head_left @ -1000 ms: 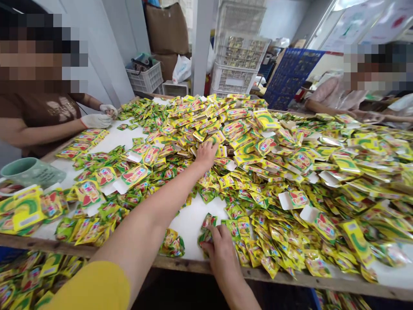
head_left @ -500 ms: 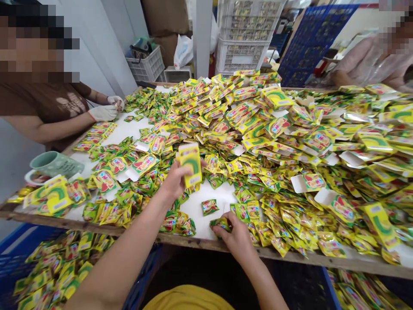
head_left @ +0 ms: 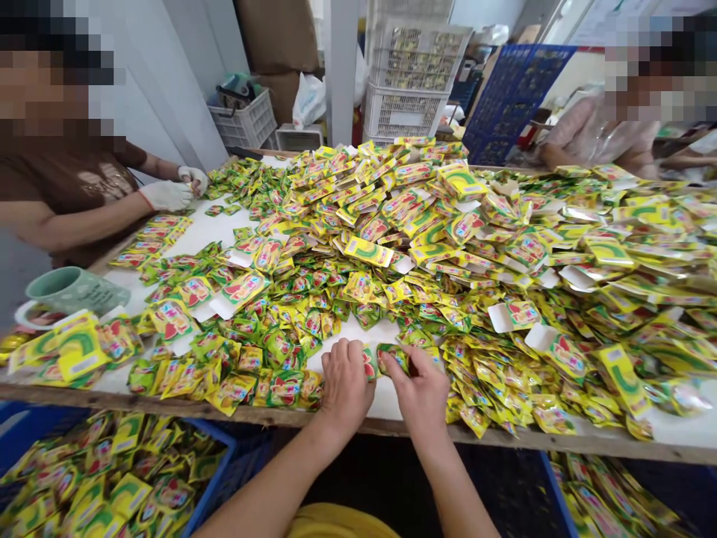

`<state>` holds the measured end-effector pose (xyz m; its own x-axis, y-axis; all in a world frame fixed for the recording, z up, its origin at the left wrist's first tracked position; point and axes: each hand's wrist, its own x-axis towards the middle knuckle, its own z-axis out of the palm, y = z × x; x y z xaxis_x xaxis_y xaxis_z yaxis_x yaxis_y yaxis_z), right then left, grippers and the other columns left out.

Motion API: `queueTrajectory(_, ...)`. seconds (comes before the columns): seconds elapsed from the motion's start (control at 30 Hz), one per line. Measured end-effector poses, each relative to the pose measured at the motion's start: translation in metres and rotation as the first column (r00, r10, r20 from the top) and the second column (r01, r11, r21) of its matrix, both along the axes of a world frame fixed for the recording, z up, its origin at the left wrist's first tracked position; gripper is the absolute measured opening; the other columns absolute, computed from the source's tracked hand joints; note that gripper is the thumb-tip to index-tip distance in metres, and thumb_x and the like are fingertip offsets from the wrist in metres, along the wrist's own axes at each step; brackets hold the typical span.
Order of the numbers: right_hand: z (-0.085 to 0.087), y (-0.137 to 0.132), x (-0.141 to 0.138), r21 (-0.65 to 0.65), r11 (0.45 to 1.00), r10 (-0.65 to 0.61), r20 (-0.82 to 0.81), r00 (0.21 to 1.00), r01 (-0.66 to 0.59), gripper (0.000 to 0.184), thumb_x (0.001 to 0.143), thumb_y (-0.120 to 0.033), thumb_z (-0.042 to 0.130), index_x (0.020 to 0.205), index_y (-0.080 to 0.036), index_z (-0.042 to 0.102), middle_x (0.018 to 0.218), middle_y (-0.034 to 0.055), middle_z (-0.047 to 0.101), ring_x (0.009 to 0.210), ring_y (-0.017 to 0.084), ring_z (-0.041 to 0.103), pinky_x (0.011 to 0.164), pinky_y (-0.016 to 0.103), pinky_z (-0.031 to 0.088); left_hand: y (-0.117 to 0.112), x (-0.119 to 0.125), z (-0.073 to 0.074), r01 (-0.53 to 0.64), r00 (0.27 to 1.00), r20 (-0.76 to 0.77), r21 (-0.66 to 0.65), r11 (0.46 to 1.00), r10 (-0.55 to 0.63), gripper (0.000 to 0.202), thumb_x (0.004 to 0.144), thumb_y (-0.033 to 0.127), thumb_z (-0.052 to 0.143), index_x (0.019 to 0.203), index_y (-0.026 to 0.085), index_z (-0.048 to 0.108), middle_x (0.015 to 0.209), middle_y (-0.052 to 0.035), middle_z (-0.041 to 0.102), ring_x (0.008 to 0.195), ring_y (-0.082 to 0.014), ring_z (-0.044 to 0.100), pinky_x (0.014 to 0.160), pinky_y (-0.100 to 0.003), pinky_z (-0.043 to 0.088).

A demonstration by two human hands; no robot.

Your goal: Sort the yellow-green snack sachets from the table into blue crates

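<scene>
One green packet (head_left: 386,351) is pinched between thumb and fingers by the right hand (head_left: 423,388), at twelve o'clock on the near side of the white table (head_left: 386,408). Beside it, toward nine o'clock, a red-and-green packet (head_left: 368,362) is partly covered by the left hand (head_left: 346,388), whose hold cannot be told. Both are judged light, soft and slippery; they are best taken across the middle, without squeezing. Boxes (head_left: 403,200) are heaped beyond at twelve o'clock; loose packets (head_left: 485,385) are spread at three.
</scene>
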<state>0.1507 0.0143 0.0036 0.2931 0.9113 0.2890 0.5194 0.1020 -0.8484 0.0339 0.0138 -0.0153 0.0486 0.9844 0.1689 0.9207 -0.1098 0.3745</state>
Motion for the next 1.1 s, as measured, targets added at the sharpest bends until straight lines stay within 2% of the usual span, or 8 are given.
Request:
queueTrajectory(0.13, 0.003, 0.005, 0.017, -0.111, 0.964, 0.256, 0.136, 0.957, -0.242, 0.006, 0.078, -0.022, 0.063, 0.078, -0.019, 0.069, 0.075, 0.0029, 0.061, 0.073, 0.018, 0.058, 0.068, 0.029, 0.045, -0.003, 0.011, -0.007, -0.022, 0.999, 0.042, 0.007, 1.000, 0.022, 0.007, 0.085, 0.021, 0.049, 0.091, 0.018, 0.050, 0.092, -0.0078, 0.052, 0.093, -0.0278, 0.050, 0.080, -0.041, 0.038)
queueTrajectory(0.27, 0.012, 0.015, 0.035, -0.262, 0.897, 0.408, 0.183, 0.895, -0.356, 0.021, 0.074, -0.007, 0.055, 0.084, -0.020, 0.068, 0.082, 0.0039, 0.064, 0.080, 0.019, 0.060, 0.073, 0.029, 0.046, -0.012, 0.018, -0.009, 0.037, 0.948, 0.318, -0.092, 0.995, -0.006, 0.038, 0.071, 0.028, 0.069, 0.102, 0.017, 0.049, 0.103, -0.0097, 0.052, 0.103, -0.0298, 0.049, 0.086, -0.043, 0.040)
queueTrajectory(0.4, 0.011, 0.020, 0.042, -0.244, 0.910, 0.371, 0.118, 0.921, -0.336, 0.018, 0.074, -0.010, 0.062, 0.085, -0.021, 0.070, 0.080, 0.0028, 0.065, 0.078, 0.019, 0.060, 0.073, 0.031, 0.047, -0.013, 0.004, -0.008, 0.246, 0.665, 0.746, -0.265, 0.933, 0.037, 0.030, 0.076, 0.029, 0.064, 0.100, 0.018, 0.049, 0.097, -0.0054, 0.059, 0.092, -0.0225, 0.057, 0.081, -0.034, 0.044)
queueTrajectory(0.5, 0.012, 0.017, 0.037, -0.199, 0.860, 0.509, 0.249, 0.824, -0.471, 0.010, 0.077, -0.018, 0.066, 0.075, -0.024, 0.074, 0.092, 0.0061, 0.064, 0.093, 0.023, 0.055, 0.083, 0.037, 0.044, -0.010, -0.013, -0.008, 0.368, 0.438, 0.893, -0.279, 0.887, 0.099, 0.026, 0.078, 0.029, 0.063, 0.100, 0.018, 0.055, 0.090, -0.0030, 0.065, 0.087, -0.0200, 0.060, 0.079, -0.030, 0.046)
queueTrajectory(0.63, 0.017, 0.009, 0.028, -0.228, 0.702, 0.710, 0.148, 0.689, -0.675, 0.019, 0.088, -0.027, 0.056, 0.087, -0.027, 0.075, 0.108, 0.0058, 0.063, 0.108, 0.022, 0.051, 0.095, 0.040, 0.040, -0.009, -0.027, -0.007, 0.365, 0.389, 0.918, -0.233, 0.901, 0.079, 0.033, 0.074, 0.034, 0.070, 0.102, 0.017, 0.065, 0.097, -0.0050, 0.069, 0.093, -0.0232, 0.061, 0.083, -0.030, 0.046)
queueTrajectory(0.8, 0.001, -0.006, 0.025, -0.214, 0.895, 0.294, -0.378, 0.878, -0.392, 0.025, 0.080, -0.042, 0.063, 0.090, -0.020, 0.071, 0.082, 0.0062, 0.065, 0.072, 0.017, 0.057, 0.064, 0.030, 0.048, -0.018, -0.031, -0.002, 0.401, 0.189, 0.956, -0.285, 0.871, 0.226, 0.041, 0.083, 0.044, 0.061, 0.115, 0.019, 0.065, 0.113, -0.0071, 0.068, 0.109, -0.0245, 0.058, 0.097, -0.035, 0.043)
queueTrajectory(0.97, -0.017, -0.020, 0.012, -0.338, 0.762, 0.062, -0.811, 0.582, -0.553, 0.029, 0.064, -0.040, 0.076, 0.080, -0.018, 0.066, 0.052, -0.0051, 0.048, 0.043, 0.007, 0.036, 0.039, 0.018, 0.027, -0.018, -0.042, 0.009, 0.489, 0.093, 0.927, -0.361, 0.794, 0.365, 0.032, 0.081, 0.035, 0.064, 0.107, 0.017, 0.071, 0.105, -0.0079, 0.071, 0.103, -0.0221, 0.060, 0.099, -0.033, 0.040)
queueTrajectory(1.1, -0.010, -0.021, 0.009, -0.270, 0.761, 0.116, -0.838, 0.533, -0.590, 0.026, 0.068, -0.039, 0.074, 0.081, -0.017, 0.069, 0.065, -0.0014, 0.056, 0.050, 0.008, 0.044, 0.047, 0.022, 0.039, -0.011, -0.048, 0.016, 0.492, 0.044, 0.881, -0.430, 0.757, 0.472, 0.028, 0.070, 0.022, 0.074, 0.097, 0.018, 0.074, 0.091, -0.0041, 0.072, 0.091, -0.0169, 0.062, 0.087, -0.025, 0.043)
